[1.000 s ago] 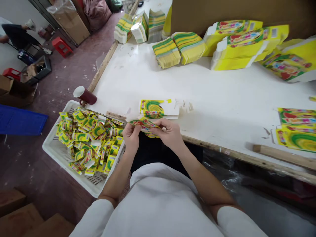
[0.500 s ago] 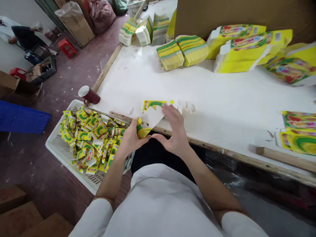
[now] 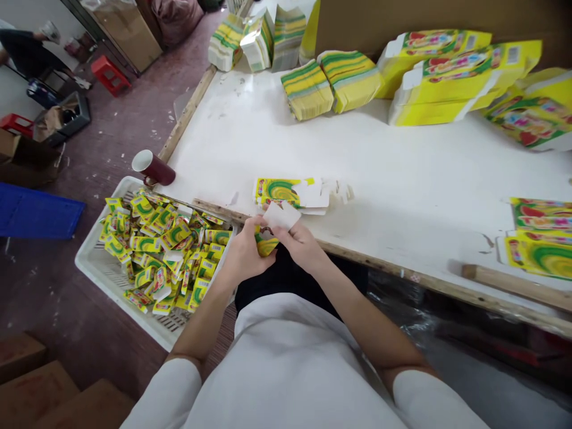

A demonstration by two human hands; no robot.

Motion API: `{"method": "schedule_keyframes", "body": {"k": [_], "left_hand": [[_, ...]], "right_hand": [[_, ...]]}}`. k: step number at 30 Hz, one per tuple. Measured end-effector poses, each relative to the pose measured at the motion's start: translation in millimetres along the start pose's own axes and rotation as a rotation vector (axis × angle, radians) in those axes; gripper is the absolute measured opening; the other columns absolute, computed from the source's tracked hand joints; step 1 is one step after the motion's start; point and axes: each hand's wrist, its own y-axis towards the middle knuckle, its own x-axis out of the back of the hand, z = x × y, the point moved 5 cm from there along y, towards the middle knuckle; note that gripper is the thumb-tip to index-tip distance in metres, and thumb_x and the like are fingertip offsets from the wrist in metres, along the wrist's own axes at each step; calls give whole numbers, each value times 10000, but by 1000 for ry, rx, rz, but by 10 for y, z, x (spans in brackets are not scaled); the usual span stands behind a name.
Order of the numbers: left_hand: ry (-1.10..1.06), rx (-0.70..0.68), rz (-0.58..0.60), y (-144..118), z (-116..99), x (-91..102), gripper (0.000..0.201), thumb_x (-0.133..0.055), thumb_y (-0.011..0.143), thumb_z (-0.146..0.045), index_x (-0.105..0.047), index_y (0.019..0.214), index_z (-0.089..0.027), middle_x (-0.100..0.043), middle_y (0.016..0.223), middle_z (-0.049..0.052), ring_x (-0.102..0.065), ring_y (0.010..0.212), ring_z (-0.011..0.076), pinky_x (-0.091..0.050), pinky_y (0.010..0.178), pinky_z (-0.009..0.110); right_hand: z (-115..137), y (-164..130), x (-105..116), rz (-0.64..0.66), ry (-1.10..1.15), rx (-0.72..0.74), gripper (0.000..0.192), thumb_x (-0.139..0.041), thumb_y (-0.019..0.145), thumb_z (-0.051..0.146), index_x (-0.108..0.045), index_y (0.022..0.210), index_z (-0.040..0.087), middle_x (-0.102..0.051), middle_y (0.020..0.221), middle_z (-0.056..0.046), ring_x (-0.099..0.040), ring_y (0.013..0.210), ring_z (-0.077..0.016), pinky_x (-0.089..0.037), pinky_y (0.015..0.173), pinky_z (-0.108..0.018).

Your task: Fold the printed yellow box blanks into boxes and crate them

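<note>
small yellow-green printed carton (image 3: 267, 243), white flap up | left hand (image 3: 243, 256) and right hand (image 3: 300, 245) both clamped on it | white table's wooden edge (image 3: 379, 260) at 12 o'clock, bare tabletop beyond

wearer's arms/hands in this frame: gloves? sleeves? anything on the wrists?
No gloves: left hand and right hand are bare, as are both forearms. White sleeves are pushed up to about the elbows, matching the white top. No watch, rings, straps or markings visible on either wrist.

Packing workshop, stacked flat cartons (image 3: 307, 89), crate (image 3: 96, 271) of folded boxes, worktable (image 3: 393, 161)
</note>
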Motion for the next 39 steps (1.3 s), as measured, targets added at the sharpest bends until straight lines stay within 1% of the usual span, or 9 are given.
{"method": "schedule_keyframes", "body": {"k": [4, 6, 9, 12, 16, 23, 29, 35, 39], "left_hand": [[-151, -44, 32, 27, 66, -59, 749, -718, 772, -248, -315, 1402, -204, -619, 1124, 103, -670, 882, 200, -544, 753, 322], [-199, -8, -96, 27, 115, -43, 916, -793, 720, -264, -259, 1464, -220, -545, 1281, 143, -656, 998, 206, -547, 840, 340], [-250, 243, -305, -24, 242, 25, 1089, -936, 567, -345, -299, 1443, -225, -529, 1305, 141, -648, 990, 200, -544, 851, 338], [-564, 480, -299, -79, 326, 33, 799, -908, 635, -443, -475, 1249, -173, -653, 1064, 91, -670, 841, 168, -551, 762, 298], [-869, 567, -374, -108, 329, 116, 642, -898, 664, -408, -556, 1145, -155, -704, 824, 27, -683, 704, 140, -562, 691, 256], [-951, 542, -458, -70, 275, 145, 586, -933, 617, -343, -625, 1077, -151, -669, 693, -11, -647, 596, 113, -548, 621, 223], [-930, 572, -440, -48, 288, 85, 534, -895, 673, -369, -653, 1095, -150, -671, 830, 12, -632, 702, 100, -526, 683, 212], [-936, 613, -454, -59, 310, 55, 517, -906, 637, -356, -661, 1044, -152, -676, 858, 16, -622, 712, 95, -519, 684, 207], [-931, 624, -461, -47, 304, 27, 507, -906, 635, -371, -652, 1014, -149, -683, 859, 18, -631, 697, 99, -525, 677, 214]], "right_hand": [[46, -117, -89, 153, -348, 220, 568, -571, 986, 316, -475, 1539, 231, -367, 1631, -110, -388, 1501, -267, -377, 1222, -440], [58, -138, -55, 71, -439, 293, 447, -503, 1003, 209, -598, 1438, 246, -429, 1597, -98, -445, 1467, -234, -421, 1196, -398], [63, -138, 116, -218, -435, 331, 381, -510, 988, 154, -697, 1306, 249, -558, 1491, -107, -561, 1370, -229, -498, 1130, -393], [50, -138, 205, -311, -471, 346, 372, -589, 971, 214, -677, 1331, 237, -488, 1548, -134, -532, 1397, -264, -524, 1101, -420], [53, -131, 177, -135, -657, 372, 315, -598, 980, 281, -704, 1272, 228, -430, 1589, -134, -482, 1437, -283, -493, 1133, -461], [206, -111, 284, 32, -706, 428, 241, -615, 970, 281, -751, 1132, 167, -496, 1528, -196, -574, 1352, -296, -545, 1059, -429], [127, -101, 266, -126, -660, 394, 241, -635, 957, 278, -753, 1131, 161, -506, 1518, -198, -569, 1358, -297, -547, 1057, -429], [86, -98, 278, 0, -633, 365, 223, -634, 955, 295, -764, 1104, 192, -520, 1514, -166, -546, 1381, -295, -530, 1079, -451], [95, -61, 316, -28, -612, 311, 181, -656, 939, 293, -768, 1056, 211, -530, 1503, -150, -604, 1310, -289, -555, 1038, -461]]}}
